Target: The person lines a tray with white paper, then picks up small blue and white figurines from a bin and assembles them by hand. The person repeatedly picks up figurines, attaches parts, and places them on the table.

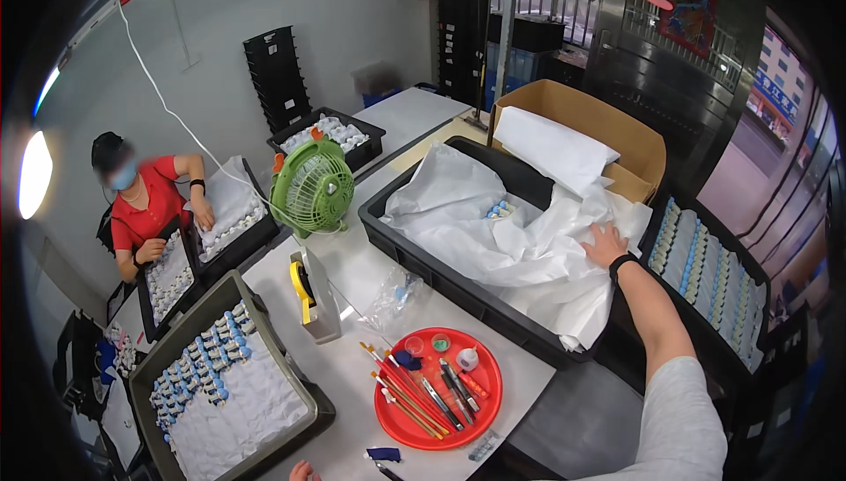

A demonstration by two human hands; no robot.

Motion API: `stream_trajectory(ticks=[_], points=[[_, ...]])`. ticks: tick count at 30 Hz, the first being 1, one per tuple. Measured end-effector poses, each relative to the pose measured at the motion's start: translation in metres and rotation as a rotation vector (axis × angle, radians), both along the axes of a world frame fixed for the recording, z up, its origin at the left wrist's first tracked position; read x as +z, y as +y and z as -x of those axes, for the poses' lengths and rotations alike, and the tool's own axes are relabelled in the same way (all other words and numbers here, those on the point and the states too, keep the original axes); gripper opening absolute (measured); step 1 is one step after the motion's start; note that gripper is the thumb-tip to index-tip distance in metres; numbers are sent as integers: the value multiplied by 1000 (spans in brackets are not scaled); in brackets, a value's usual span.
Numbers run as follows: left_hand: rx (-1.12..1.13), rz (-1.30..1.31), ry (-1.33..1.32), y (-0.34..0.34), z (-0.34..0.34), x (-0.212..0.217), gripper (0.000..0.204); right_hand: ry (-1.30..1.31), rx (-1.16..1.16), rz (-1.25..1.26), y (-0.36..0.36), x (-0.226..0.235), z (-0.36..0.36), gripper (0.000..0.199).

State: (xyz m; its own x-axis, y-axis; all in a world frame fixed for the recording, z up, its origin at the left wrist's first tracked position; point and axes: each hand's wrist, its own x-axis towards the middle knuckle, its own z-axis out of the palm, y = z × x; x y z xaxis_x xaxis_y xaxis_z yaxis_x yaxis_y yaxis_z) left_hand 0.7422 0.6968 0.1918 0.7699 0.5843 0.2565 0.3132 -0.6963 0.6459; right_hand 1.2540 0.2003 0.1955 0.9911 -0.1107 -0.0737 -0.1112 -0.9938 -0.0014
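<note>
My right hand [606, 245] reaches out to the right side of a large black tray, its fingers spread on crumpled white paper [538, 247]. A dark band circles that wrist. Among the paper's folds, a few small blue and white figurines [500, 209] show. Only a bit of my left hand [304, 471] enters at the bottom edge; most of its fingers are out of view. Close to it on the table lie a small dark blue piece [382, 454] and a dark pen [387, 471]. The black tray [458, 283] stands on the table before me.
A red round tray [388, 410] holds brushes, pens and small pots. Figurines fill part of a grey-green bin [291, 375] at left. A green fan [313, 186], a tape dispenser [315, 296] and a cardboard box [586, 111] stand around. A co-worker [154, 203] handles trays at left.
</note>
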Motion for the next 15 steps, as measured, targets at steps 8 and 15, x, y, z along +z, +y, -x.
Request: stream_trajectory(ticks=[8, 15], points=[[68, -90, 200, -1, 9, -11, 18, 343, 426, 276, 14, 0, -59, 64], [101, -10, 245, -6, -13, -2, 17, 85, 757, 504, 84, -12, -81, 66]])
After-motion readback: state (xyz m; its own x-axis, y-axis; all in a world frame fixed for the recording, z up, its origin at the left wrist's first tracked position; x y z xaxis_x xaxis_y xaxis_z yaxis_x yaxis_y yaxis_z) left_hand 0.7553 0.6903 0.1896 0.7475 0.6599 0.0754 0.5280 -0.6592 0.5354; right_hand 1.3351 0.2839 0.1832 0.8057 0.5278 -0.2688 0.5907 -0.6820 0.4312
